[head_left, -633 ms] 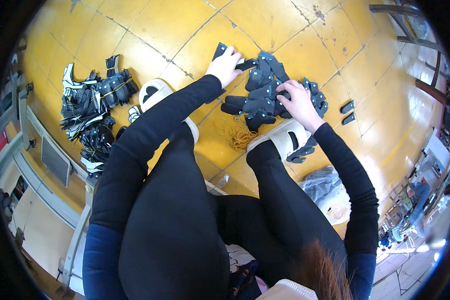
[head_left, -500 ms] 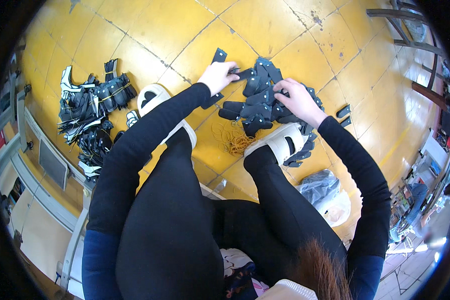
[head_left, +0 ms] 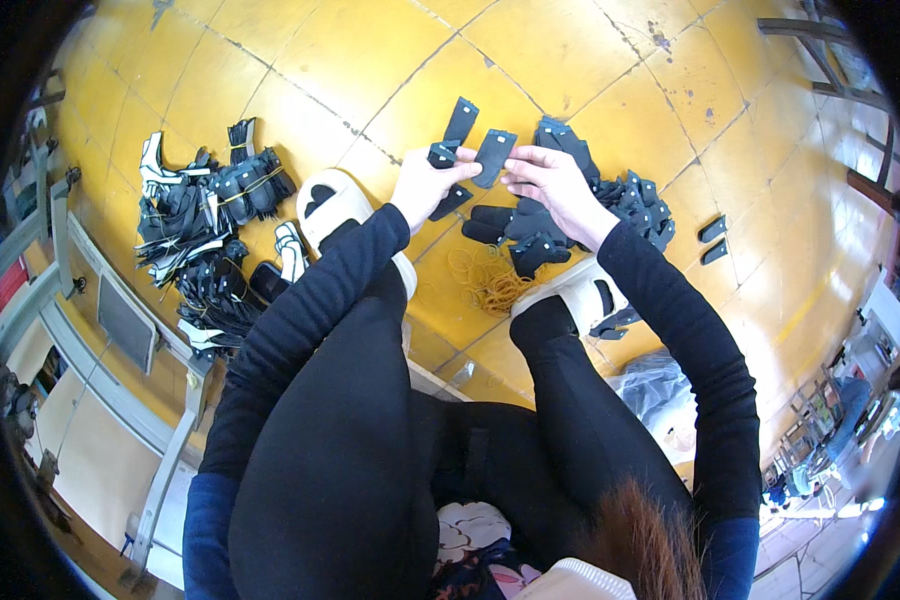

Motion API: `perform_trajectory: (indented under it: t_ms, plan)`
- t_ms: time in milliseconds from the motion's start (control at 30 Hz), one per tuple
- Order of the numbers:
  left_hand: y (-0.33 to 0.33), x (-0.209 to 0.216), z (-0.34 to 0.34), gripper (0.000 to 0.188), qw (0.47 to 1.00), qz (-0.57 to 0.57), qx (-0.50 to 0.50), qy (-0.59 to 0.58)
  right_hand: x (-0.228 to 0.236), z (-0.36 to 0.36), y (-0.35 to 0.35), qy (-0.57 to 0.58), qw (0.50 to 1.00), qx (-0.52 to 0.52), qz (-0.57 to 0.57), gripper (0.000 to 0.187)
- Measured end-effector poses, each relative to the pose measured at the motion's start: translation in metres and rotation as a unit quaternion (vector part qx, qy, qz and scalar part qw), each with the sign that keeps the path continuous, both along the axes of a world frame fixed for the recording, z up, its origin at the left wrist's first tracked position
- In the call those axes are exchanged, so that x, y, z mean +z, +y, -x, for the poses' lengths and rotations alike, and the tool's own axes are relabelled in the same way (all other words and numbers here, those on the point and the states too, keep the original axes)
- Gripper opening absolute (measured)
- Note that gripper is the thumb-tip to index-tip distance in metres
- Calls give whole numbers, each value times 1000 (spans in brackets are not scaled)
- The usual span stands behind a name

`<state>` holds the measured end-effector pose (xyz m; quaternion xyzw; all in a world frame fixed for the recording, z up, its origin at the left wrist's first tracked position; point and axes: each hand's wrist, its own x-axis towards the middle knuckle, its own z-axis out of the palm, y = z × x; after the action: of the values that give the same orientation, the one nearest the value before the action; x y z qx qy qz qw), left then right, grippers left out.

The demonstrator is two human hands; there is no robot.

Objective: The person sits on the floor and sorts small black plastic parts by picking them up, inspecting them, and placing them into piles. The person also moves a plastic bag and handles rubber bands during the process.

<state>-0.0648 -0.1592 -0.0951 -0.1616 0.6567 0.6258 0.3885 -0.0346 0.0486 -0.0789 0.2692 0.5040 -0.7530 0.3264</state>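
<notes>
Between my two hands is a flat dark piece (head_left: 495, 158), roughly rectangular, with a small pale mark at its top. My left hand (head_left: 428, 188) pinches it at its lower left. The fingers of my right hand (head_left: 558, 188) close on its right edge. Another small dark piece (head_left: 442, 153) shows against my left fingers; whether they hold it is unclear. On the floor beyond lies a similar dark strip (head_left: 460, 118), with a further dark piece (head_left: 452, 201) beside my left hand. A heap of dark pieces (head_left: 635, 208) spreads under and beyond my right hand.
Yellow rubber bands (head_left: 490, 280) lie between my white shoes (head_left: 335, 208). Bundled black and white pieces (head_left: 205, 220) are piled at the left. Two dark pieces (head_left: 713, 240) lie apart at the right, and a clear plastic bag (head_left: 655, 390) sits near my right leg.
My right hand has left the heap and moved left to meet my left hand. A flat dark piece is now held upright between them. The view has shifted slightly.
</notes>
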Motion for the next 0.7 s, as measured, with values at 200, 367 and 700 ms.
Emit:
perform_trajectory:
  t_ms: [200,367,700]
  plan:
    - [-3,0,0,23,998,-48,-7,-49,-3,-5,-3,49,998,30,-35,21]
    - [-5,0,0,17,982,-145,41,-116,-3,-6,-8,30,999,-15,10,20]
    - [-10,3,-2,19,961,-217,81,-151,2,-1,-25,45,998,-36,41,22]
